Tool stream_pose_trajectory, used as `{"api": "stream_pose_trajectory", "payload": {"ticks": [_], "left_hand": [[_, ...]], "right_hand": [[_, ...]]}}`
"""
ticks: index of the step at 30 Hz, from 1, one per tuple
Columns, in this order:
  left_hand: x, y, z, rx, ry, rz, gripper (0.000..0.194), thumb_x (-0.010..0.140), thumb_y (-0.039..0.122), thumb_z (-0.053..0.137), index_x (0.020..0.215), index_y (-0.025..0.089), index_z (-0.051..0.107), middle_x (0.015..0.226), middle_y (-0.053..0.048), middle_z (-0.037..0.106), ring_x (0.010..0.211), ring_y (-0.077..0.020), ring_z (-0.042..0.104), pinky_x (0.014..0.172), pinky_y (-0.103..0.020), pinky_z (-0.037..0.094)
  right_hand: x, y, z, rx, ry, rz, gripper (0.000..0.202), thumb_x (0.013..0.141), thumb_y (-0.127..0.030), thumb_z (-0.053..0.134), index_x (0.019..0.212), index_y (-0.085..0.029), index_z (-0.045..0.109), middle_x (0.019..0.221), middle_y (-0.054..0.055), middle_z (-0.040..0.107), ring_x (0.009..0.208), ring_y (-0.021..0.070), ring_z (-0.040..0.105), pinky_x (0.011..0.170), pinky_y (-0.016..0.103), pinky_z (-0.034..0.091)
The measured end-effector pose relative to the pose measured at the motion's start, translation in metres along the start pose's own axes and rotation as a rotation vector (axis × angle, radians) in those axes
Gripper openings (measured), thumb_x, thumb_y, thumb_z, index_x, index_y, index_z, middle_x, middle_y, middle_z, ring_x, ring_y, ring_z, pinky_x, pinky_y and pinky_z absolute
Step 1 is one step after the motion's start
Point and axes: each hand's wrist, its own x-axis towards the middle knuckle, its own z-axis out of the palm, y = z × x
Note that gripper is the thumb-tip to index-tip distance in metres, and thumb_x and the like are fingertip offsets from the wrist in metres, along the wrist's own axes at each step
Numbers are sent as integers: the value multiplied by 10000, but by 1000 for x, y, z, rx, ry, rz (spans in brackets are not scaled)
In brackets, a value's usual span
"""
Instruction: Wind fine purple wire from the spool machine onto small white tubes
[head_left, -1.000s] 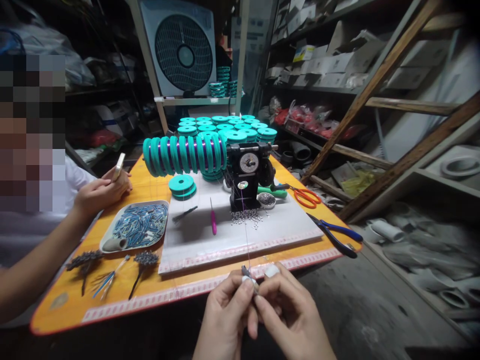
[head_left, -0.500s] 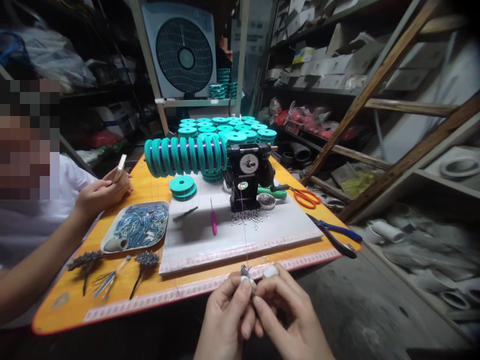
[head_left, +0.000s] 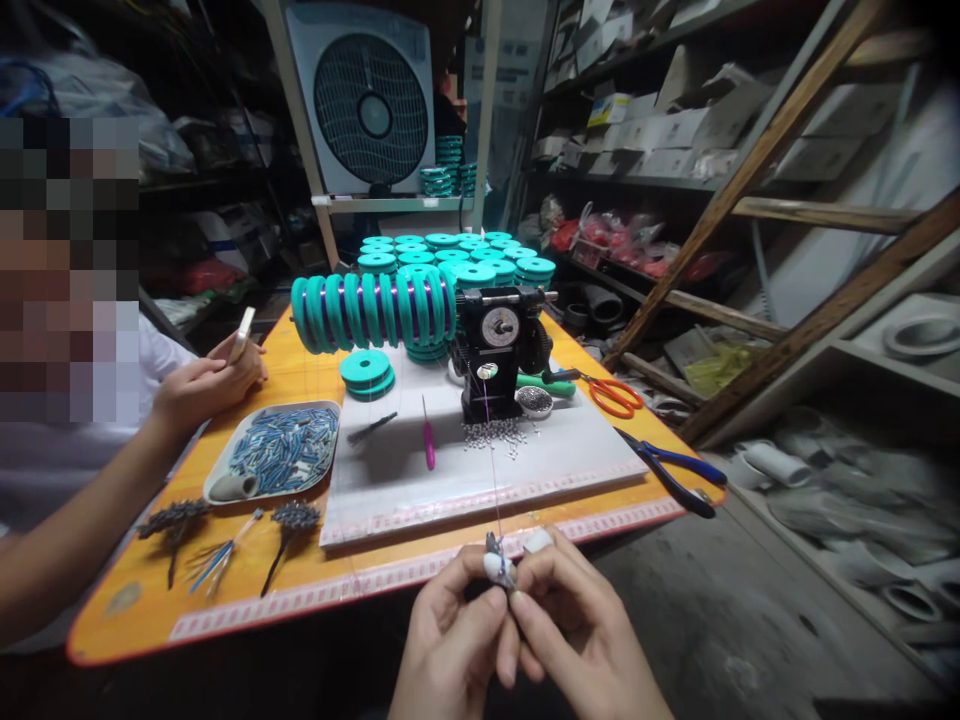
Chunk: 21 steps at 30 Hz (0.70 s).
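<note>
My left hand (head_left: 459,630) and my right hand (head_left: 581,625) meet close together in front of the table's near edge, fingers pinched. A thin purple line (head_left: 495,490) runs down to them from the black hand-cranked winder (head_left: 491,345). Where it reaches my fingers, a small dark grey piece (head_left: 492,543) sticks up, too small to name. A white wrap (head_left: 498,568) covers a fingertip of my left hand, and another white wrap (head_left: 537,541) is on a right finger. Several turquoise spools wound with purple line (head_left: 371,312) sit on the winder's shaft.
Small silver beads (head_left: 499,437) lie on the white board (head_left: 420,500), near a pink-handled needle tool (head_left: 428,445). Orange scissors (head_left: 615,397) and blue-black pliers (head_left: 667,470) are at the right. At the left, a tray of blue-grey pieces (head_left: 217,465) stands near another person's hand (head_left: 217,375) holding a phone.
My left thumb has slid down, exposing more of the white-wrapped fingertip and the line across it. Both hands stay close together. The view has shifted slightly.
</note>
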Motion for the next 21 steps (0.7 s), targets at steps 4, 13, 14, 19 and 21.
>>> {"api": "stream_pose_trajectory", "payload": {"ticks": [4, 13, 14, 19, 21], "left_hand": [[1, -1, -1, -5, 10, -8, 248, 687, 311, 791, 797, 135, 656, 399, 44, 546, 395, -63, 539, 563, -187, 457], [1, 2, 2, 31, 45, -7, 320, 630, 373, 845, 750, 121, 688, 434, 29, 599, 361, -41, 529, 487, -148, 462], [1, 2, 2, 33, 52, -6, 326, 619, 373, 853, 747, 120, 691, 436, 30, 598, 358, -39, 526, 477, -147, 460], [2, 1, 3, 36, 73, 7, 324, 602, 355, 867, 757, 120, 708, 421, 38, 575, 359, -40, 521, 467, -151, 462], [3, 0, 3, 42, 73, 19, 305, 609, 341, 864, 752, 121, 708, 441, 40, 580, 363, -39, 527, 464, -149, 456]], "right_hand": [[1, 0, 1, 20, 9, -6, 217, 934, -326, 546, 782, -174, 578, 855, 21, 508, 592, 94, 554, 508, 200, 460], [0, 2, -1, -74, 28, -58, 220, 940, -314, 534, 778, -176, 589, 824, 31, 523, 682, 132, 564, 562, 208, 476], [0, 2, -1, -73, 31, -60, 214, 938, -309, 537, 780, -176, 592, 821, 30, 525, 690, 134, 568, 565, 207, 480], [0, 2, 0, -50, 27, -41, 206, 938, -308, 542, 791, -171, 590, 842, 30, 526, 640, 111, 565, 536, 200, 479], [1, 1, 0, -38, 20, -34, 216, 939, -319, 540, 788, -170, 584, 851, 28, 519, 622, 104, 563, 527, 203, 479]]}}
